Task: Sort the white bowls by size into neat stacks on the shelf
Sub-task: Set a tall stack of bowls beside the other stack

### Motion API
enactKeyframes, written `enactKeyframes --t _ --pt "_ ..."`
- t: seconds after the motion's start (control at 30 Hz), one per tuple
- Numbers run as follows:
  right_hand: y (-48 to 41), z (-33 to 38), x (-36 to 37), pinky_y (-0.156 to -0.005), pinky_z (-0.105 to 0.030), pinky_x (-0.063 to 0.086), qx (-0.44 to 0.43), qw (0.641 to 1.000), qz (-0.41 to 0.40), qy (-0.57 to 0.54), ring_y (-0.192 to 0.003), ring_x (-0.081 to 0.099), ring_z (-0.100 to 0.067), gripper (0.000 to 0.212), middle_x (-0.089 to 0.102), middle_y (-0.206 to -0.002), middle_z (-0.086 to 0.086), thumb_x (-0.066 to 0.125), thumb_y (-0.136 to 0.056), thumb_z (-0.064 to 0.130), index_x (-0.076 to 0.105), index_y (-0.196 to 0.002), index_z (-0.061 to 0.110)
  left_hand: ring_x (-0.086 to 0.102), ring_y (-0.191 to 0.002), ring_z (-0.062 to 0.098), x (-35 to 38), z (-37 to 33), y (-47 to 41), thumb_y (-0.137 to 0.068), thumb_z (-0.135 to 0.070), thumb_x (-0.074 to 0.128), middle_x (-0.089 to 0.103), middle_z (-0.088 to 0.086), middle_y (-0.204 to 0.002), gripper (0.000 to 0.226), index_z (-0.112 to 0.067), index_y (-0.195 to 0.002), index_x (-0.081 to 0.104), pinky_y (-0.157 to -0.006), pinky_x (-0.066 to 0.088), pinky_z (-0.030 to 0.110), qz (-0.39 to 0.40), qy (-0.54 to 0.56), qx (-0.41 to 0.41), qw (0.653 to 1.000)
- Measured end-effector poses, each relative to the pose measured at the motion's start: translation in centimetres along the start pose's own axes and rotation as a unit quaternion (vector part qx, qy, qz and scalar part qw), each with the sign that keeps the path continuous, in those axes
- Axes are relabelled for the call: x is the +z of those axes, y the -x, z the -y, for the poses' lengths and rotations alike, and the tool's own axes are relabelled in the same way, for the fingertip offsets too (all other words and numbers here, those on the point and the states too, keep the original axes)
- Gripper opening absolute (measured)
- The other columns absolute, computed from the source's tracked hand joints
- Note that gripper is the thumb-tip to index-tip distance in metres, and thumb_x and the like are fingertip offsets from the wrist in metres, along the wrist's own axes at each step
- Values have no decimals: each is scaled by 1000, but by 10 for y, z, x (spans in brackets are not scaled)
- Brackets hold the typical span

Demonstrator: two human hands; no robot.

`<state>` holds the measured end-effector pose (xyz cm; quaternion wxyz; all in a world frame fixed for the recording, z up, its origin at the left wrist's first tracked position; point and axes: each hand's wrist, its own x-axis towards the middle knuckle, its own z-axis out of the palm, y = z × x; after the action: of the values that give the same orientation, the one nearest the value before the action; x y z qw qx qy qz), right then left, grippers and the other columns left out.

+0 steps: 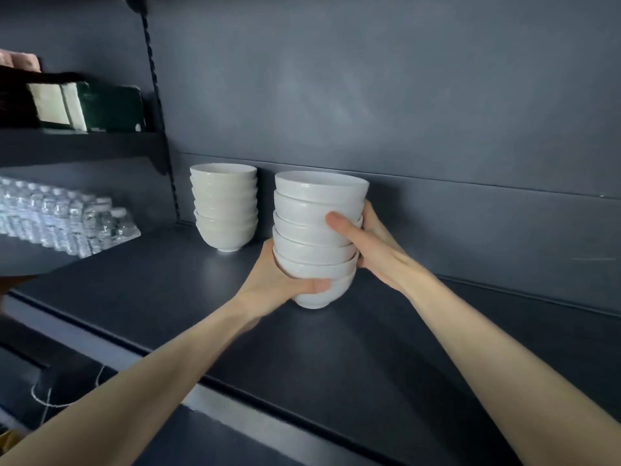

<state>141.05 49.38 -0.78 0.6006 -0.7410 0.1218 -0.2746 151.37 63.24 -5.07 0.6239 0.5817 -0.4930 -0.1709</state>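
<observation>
A near stack of bowls [316, 230] stands on the dark shelf [369, 364], a bit to the middle. The bowls are white and sit one inside the other. Their rims tip a little, so the pile is not quite straight. The foot of the bottom bowl is right down at the shelf, but I cannot tell if it touches.

Both hands hold this pile. The left hand [268, 280] is low on the left side. Its thumb curls over the front of the bottom bowl, and its other fingers go round the back, where they are hidden. The right hand [373, 247] is on the right side, higher up. Its thumb presses on the front of a bowl near the middle of the pile, and its fingers wrap round behind. So both hands are closed round the pile. Both bare arms reach up from the bottom of the view.

A far stack of bowls [223, 206] stands to the left and farther back, near the wall [369, 95]. It is white too. No hand touches it, and there is a gap between the two piles.

The wall behind is dark blue-grey. A twisted cord [151, 62] hangs down it on the left.

Farther left is a pack of water bottles [60, 220] in clear wrap. Above it is an upper shelf [84, 142] with dark boxes [84, 105] that have pale ends. Something pink [23, 60] lies on top of them.
</observation>
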Motion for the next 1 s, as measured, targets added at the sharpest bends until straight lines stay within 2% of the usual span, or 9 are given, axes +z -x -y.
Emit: enactKeyframes --t 0.23,0.43,0.53,0.67,0.77,0.83,0.9,0.97,1.0 --pt "-51 -13 21 -101 -45 46 8 999 -38 10 -117 56 -7 88 57 -128 14 76 -67 51 33 -140 30 63 -111 8 -41 30 -46 -68 4 82 69 -8 -118 69 -28 -124 56 -84 53 21 38 8 -2 999" --pt "-71 -19 43 -102 -43 46 10 995 -97 23 -116 56 -7 91 57 -127 12 71 -61 51 32 -141 29 63 -111 7 -71 56 -75 -67 8 80 68 -10 -119 70 -32 -120 55 -83 52 19 91 26 9 995" --pt "-77 -21 51 -100 -43 47 15 991 -126 32 -116 56 -7 90 56 -128 11 71 -61 52 32 -140 30 62 -115 9 -84 68 -88 -66 6 82 66 -6 -123 75 -25 -127 53 -86 52 23 124 44 8 991" --pt "-81 -24 59 -94 -44 52 24 988 -149 39 -116 57 -8 84 56 -130 11 75 -71 52 31 -140 34 60 -117 10 -94 82 -101 -66 5 82 65 -3 -126 79 -17 -134 49 -88 52 23 156 59 11 986" --pt "-83 -25 62 -92 -49 53 36 985 -161 44 -116 58 -10 81 57 -129 13 73 -68 54 33 -136 38 59 -117 6 -97 92 -106 -62 -4 88 62 -5 -129 89 -18 -138 43 -86 52 20 154 60 9 986" --pt "-84 -26 65 -91 -50 52 42 984 -171 40 -116 59 -10 84 58 -129 14 74 -62 59 35 -134 39 58 -117 4 -99 98 -106 -58 -19 91 60 -8 -131 97 -21 -140 39 -90 52 22 144 52 -3 988" --pt "-85 -26 67 -91 -50 52 43 982 -180 39 -116 59 -11 83 58 -128 15 75 -64 58 35 -134 38 58 -115 1 -100 103 -102 -53 -35 91 60 -11 -129 101 -23 -139 39 -91 52 21 127 35 -17 991" --pt "-87 -27 70 -89 -47 54 42 981 -187 40 -115 59 -10 80 58 -127 15 74 -70 54 33 -136 38 59 -106 -5 -101 104 -98 -52 -41 91 60 -16 -123 98 -21 -134 41 -83 50 11 96 22 -41 994" --pt "-88 -27 72 -87 -44 54 41 980 -190 44 -115 59 -10 80 58 -126 16 75 -71 55 33 -137 37 56 -101 -9 -102 103 -97 -56 -37 90 58 -20 -117 92 -22 -131 39 -76 48 4 80 20 -52 995"
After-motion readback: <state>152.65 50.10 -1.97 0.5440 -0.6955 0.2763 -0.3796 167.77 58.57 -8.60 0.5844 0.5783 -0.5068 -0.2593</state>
